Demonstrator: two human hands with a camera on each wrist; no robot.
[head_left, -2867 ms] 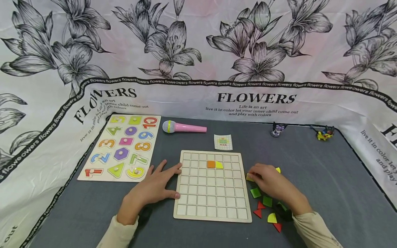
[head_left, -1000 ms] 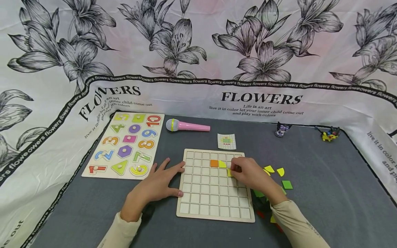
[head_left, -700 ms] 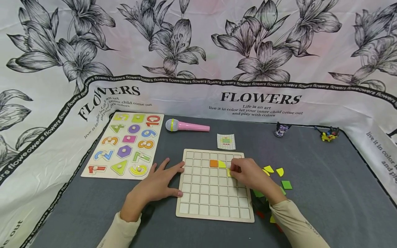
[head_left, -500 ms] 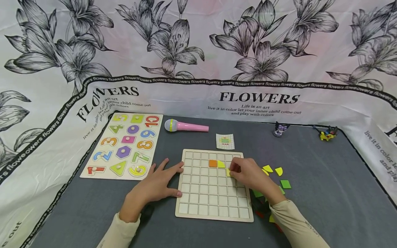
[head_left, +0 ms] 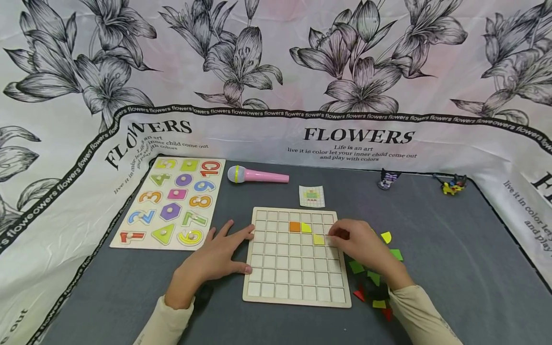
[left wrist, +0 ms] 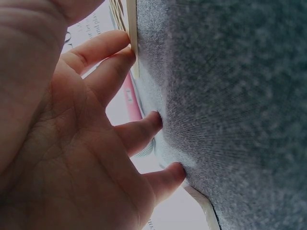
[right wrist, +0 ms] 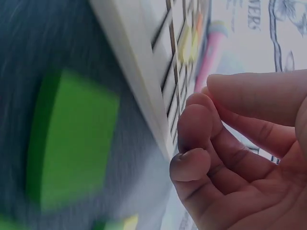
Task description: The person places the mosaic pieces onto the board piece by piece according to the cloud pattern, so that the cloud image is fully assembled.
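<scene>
My left hand (head_left: 212,262) has its fingers spread. Its thumb and index finger touch the left edge of a wooden grid board (head_left: 280,303); in the left wrist view the other fingertips rest on the grey cloth. An orange square tile (head_left: 294,226) and a yellow tile (head_left: 305,227) lie side by side in the board's upper rows. One row lower, to the right, is another yellow tile (head_left: 318,239). My right hand (head_left: 362,244) is over the board's right edge, just right of that tile. Its fingers are loosely curled, thumb close to the index finger, with nothing visible between them.
Right of the board lie loose green tiles (head_left: 356,267), red triangles (head_left: 359,294) and yellow pieces (head_left: 385,237), some hidden by the right arm. Behind are a small pattern card (head_left: 312,196), a toy microphone (head_left: 266,177) and two figurines (head_left: 388,179). A number puzzle (head_left: 142,196) lies left.
My right hand took a yellow tile from the pile, brought it onto the board and let it go there. It has since shifted right, uncovering the tile. My left hand keeps its place.
</scene>
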